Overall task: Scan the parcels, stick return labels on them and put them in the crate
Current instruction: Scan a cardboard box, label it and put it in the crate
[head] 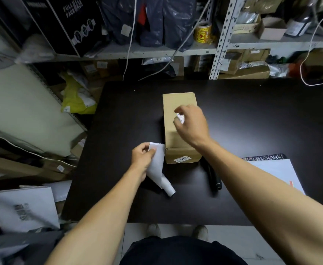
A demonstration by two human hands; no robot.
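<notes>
The labelling step looks in hand: at frame centre the right hand (192, 124) pinches a small label (180, 118) over the box (177, 111), while the left hand (142, 156) grips the backing strip (159, 167) just beside it. Next, the label needs pressing flat onto the box top; no crate is in view.

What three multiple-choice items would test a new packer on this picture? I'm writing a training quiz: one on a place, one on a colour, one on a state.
1. Where is the cardboard box?
A. on the black table
B. on a shelf
C. on the floor

2. What colour is the label strip?
A. yellow
B. white
C. red

3. What is the right hand doing?
A. resting flat on the table
B. gripping the strip
C. pinching a small label above the box

Answers: 1 A, the box stands on the tabletop; 2 B, the strip the left hand holds is white; 3 C, fingertips pinch a label.
</notes>
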